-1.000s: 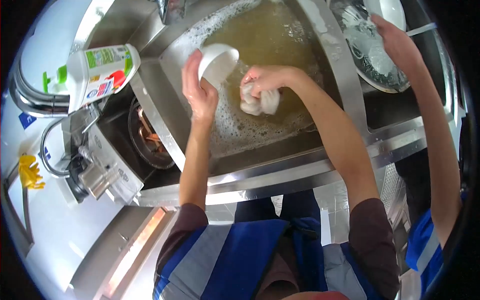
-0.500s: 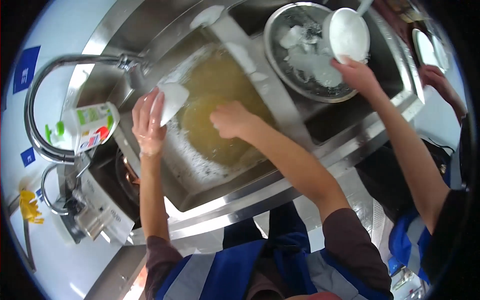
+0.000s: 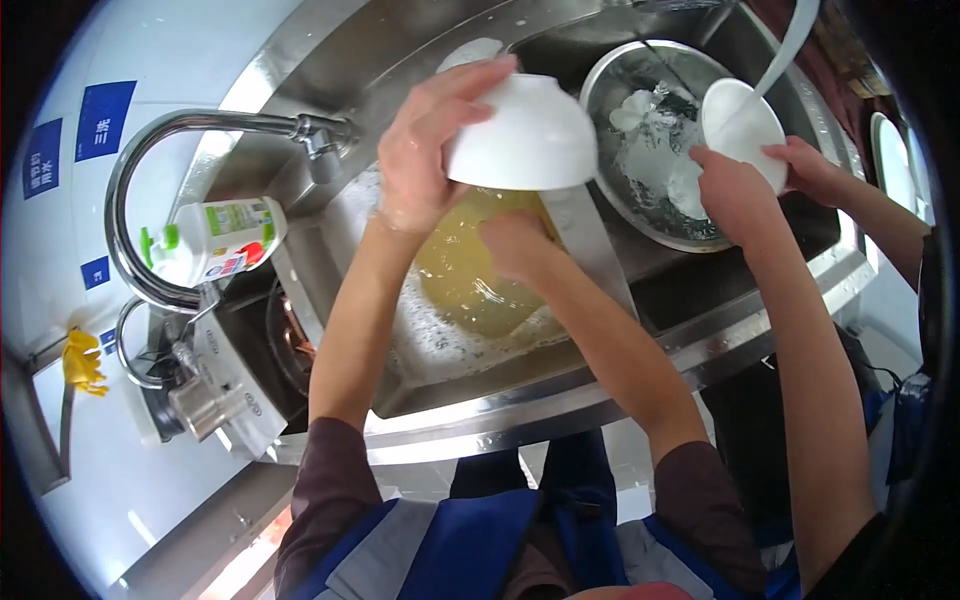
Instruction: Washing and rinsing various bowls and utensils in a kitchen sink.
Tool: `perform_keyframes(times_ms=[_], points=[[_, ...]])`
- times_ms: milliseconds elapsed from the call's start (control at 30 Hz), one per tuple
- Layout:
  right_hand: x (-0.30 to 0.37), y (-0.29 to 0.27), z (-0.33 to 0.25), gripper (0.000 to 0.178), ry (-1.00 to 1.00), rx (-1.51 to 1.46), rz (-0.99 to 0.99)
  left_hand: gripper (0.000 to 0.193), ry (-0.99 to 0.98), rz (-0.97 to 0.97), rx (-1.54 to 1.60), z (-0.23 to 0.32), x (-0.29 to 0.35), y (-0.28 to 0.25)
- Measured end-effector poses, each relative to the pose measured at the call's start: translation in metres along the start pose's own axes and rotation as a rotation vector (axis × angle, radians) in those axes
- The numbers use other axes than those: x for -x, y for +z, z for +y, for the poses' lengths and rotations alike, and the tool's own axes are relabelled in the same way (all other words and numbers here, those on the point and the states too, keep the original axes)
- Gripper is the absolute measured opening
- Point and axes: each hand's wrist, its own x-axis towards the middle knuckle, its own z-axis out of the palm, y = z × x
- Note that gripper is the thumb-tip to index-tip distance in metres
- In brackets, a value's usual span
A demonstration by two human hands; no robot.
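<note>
A white bowl (image 3: 525, 140), tilted on its side, is raised over the sink in my left hand (image 3: 425, 150). My fingers grip its edge and base. Below it, my right hand (image 3: 518, 248) is closed at the surface of cloudy yellowish water (image 3: 465, 270) with foam along the edges. Its fingertips are partly hidden, so whatever they hold does not show. The water stands in a steel sink (image 3: 410, 395). Part of another white dish (image 3: 470, 52) shows behind my left hand, on the sink's far edge.
At right, a co-worker's hands (image 3: 738, 195) hold a white bowl (image 3: 742, 125) over a steel basin (image 3: 612, 75) with water and white dishes. A curved tap (image 3: 215, 120) and a detergent jug (image 3: 235, 240) stand left. Yellow gloves (image 3: 82, 362) hang farther left.
My left hand has risen and moved right with the bowl, which now shows larger. My right hand stays low at the water. The co-worker's second hand has come to their bowl.
</note>
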Motion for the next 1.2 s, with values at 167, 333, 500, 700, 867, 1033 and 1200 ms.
perform_keyframes(times_ms=[167, 333, 500, 700, 867, 1033, 1200], points=[[0.023, 0.012, 0.032, 0.02, -0.009, 0.071, -0.018, 0.046, 0.055, -0.011, -0.007, -0.005, 0.001, -0.009], [0.047, 0.025, 0.068, 0.02, 0.004, 0.178, -0.018, 0.053, -0.036, -0.029, 0.005, -0.001, 0.016, -0.031], [0.108, 0.028, 0.105, 0.021, 0.103, 0.292, -0.051, 0.04, -0.267, 0.044, -0.082, 0.009, 0.015, -0.029], [0.138, -0.019, 0.039, 0.022, 0.347, 0.476, -0.208, 0.04, -0.593, -0.32, 0.144, -0.04, -0.039, 0.036], [0.136, -0.036, 0.037, 0.023, 0.365, 0.641, -0.201, 0.035, -1.138, -0.692, -0.049, -0.084, -0.021, 0.136], [0.207, -0.074, 0.033, 0.024, 0.534, 0.869, -0.346, 0.035, -1.39, -0.8, 0.062, -0.057, -0.004, 0.221], [0.193, -0.055, 0.054, 0.025, 0.455, 1.006, -0.298, 0.028, -1.536, -0.59, 0.348, -0.079, 0.016, 0.219]])
